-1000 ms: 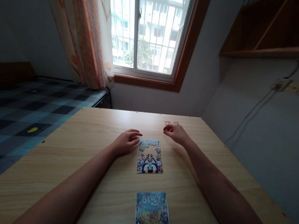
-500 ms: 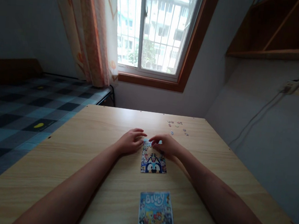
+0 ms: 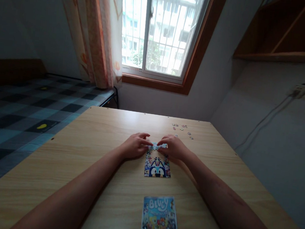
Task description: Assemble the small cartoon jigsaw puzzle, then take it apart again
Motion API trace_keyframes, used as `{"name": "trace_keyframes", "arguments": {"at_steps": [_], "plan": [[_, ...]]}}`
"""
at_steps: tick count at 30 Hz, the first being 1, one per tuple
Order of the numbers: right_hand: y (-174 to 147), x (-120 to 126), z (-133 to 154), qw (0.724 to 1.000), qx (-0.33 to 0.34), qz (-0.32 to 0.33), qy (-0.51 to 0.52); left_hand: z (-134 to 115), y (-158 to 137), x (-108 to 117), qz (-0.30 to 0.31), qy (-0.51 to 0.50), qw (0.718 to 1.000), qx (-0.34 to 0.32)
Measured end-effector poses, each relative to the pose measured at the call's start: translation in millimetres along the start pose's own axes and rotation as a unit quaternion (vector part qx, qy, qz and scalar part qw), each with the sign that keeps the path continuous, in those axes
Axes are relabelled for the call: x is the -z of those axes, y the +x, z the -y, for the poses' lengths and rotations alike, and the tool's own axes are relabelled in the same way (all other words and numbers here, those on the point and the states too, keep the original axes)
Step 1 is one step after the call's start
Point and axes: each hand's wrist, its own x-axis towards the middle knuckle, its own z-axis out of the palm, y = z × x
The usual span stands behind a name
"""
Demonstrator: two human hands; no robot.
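A small jigsaw puzzle [image 3: 157, 172] lies flat on the table, with a blue cartoon dog's face at its near end and many small figures around it. My left hand [image 3: 135, 146] rests at its upper left edge, fingers stretched out and apart, the index fingertip touching the top part. From the right, my right hand [image 3: 174, 147] bends over the upper right, thumb and index finger curled in a pinch on a puzzle piece there. The piece is small and partly hidden by the fingers. Nearer to me lies a picture card [image 3: 160, 219] lettered "BLUEY".
Several loose puzzle pieces [image 3: 183, 128] lie scattered toward the table's far right. The wooden table [image 3: 70, 157] stands before a window [image 3: 163, 32]. A bed with a checked cover [image 3: 34, 106] is at left; a wall shelf [image 3: 282, 51] hangs at right.
My left index finger has stretched right onto the puzzle's top. My right hand has shifted slightly right, its fingers down on the upper part. The view has moved a little.
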Motion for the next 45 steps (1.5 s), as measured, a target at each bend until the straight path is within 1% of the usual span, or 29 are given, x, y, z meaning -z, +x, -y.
{"name": "trace_keyframes", "arguments": {"at_steps": [3, 7, 14, 23, 25, 27, 28, 30, 32, 34, 35, 36, 40, 42, 45], "plan": [[-0.1, -3.0, 0.0, 1.000, 0.003, 0.010, -0.012, -3.0, 0.1, 1.6, 0.012, 0.015, 1.000, -0.011], [-1.0, -4.5, -4.5, 1.000, 0.003, 0.011, 0.018, -3.7, 0.3, 1.5, 0.018, 0.033, 0.999, -0.011], [-1.5, -6.0, -6.8, 0.999, 0.010, 0.018, 0.041, -1.1, -0.1, -0.6, 0.015, 0.016, 1.000, 0.000], [-2.4, -7.2, -4.3, 0.999, 0.013, 0.036, 0.000, 0.5, 1.0, -2.2, 0.018, 0.022, 1.000, -0.003], [-2.2, -7.0, -4.6, 1.000, 0.019, 0.005, -0.021, 0.2, 1.2, -1.4, 0.022, 0.024, 0.999, -0.004], [-1.9, -3.6, -8.1, 0.996, 0.011, -0.064, -0.059, 0.4, 1.5, -0.2, 0.024, 0.023, 0.999, -0.003], [-2.1, -0.3, -11.7, 0.991, -0.007, -0.106, -0.078, 0.9, 1.6, 0.5, 0.023, 0.019, 1.000, -0.002], [-4.0, 8.4, -22.7, 0.974, -0.074, -0.190, -0.100, 2.5, 2.0, 1.6, 0.019, 0.000, 1.000, 0.003], [-8.3, 17.1, -37.8, 0.946, -0.161, -0.257, -0.111, 4.8, 2.5, 2.2, 0.016, -0.031, 0.999, 0.010], [-13.8, 21.9, -54.1, 0.922, -0.231, -0.287, -0.119, 7.4, 3.0, 2.4, 0.017, -0.061, 0.998, 0.019], [-16.3, 22.0, -61.6, 0.917, -0.253, -0.283, -0.121, 8.7, 3.3, 2.4, 0.017, -0.073, 0.997, 0.023], [-18.3, 20.7, -68.3, 0.920, -0.262, -0.267, -0.118, 10.0, 3.5, 2.3, 0.016, -0.083, 0.996, 0.027], [-20.4, 7.7, -82.6, 0.951, -0.234, -0.168, -0.111, 14.1, 4.5, 3.8, -0.008, -0.101, 0.994, 0.047], [-19.4, 2.8, -84.0, 0.951, -0.237, -0.153, -0.125, 14.6, 4.9, 5.6, -0.019, -0.093, 0.994, 0.052], [-19.0, 1.1, -83.0, 0.942, -0.264, -0.152, -0.142, 13.2, 5.6, 8.1, -0.019, -0.081, 0.995, 0.048]]}}
